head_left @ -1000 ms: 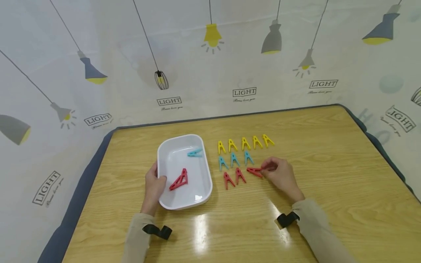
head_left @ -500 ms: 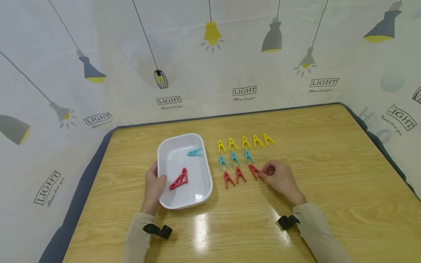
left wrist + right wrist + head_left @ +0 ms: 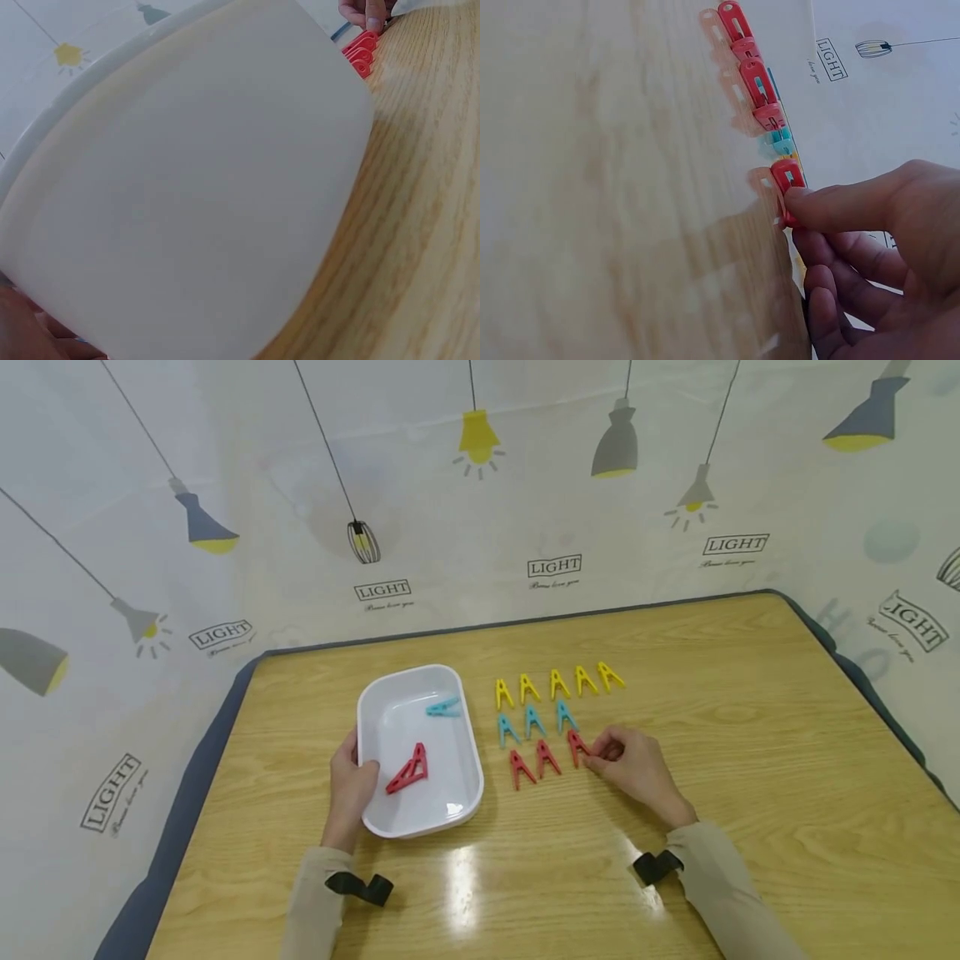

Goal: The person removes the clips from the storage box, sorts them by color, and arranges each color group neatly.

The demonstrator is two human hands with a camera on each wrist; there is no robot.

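My right hand (image 3: 633,768) pinches a red clothespin (image 3: 577,748) between thumb and fingers at the right end of the red row. In the right wrist view the thumb (image 3: 840,204) lies over that clothespin's leg. To its left stand two more red clothespins (image 3: 546,759). My left hand (image 3: 352,789) grips the left side of a white tray (image 3: 471,752), thumb over the rim. Inside the tray lie a blue clothespin (image 3: 443,707) and red clothespins (image 3: 408,770) that overlap. The left wrist view is mostly filled by the tray's outer wall (image 3: 202,165).
Behind the red row, three blue clothespins (image 3: 533,722) lie in a row. Farther back is a row of several yellow clothespins (image 3: 557,684). All rest on a wooden table (image 3: 750,710), bordered at the back by a lamp-patterned sheet (image 3: 450,510).
The red clothespin in my right hand has turned from lying sideways to pointing away, and has shifted slightly left in line with its row. My left hand and the tray stay put.
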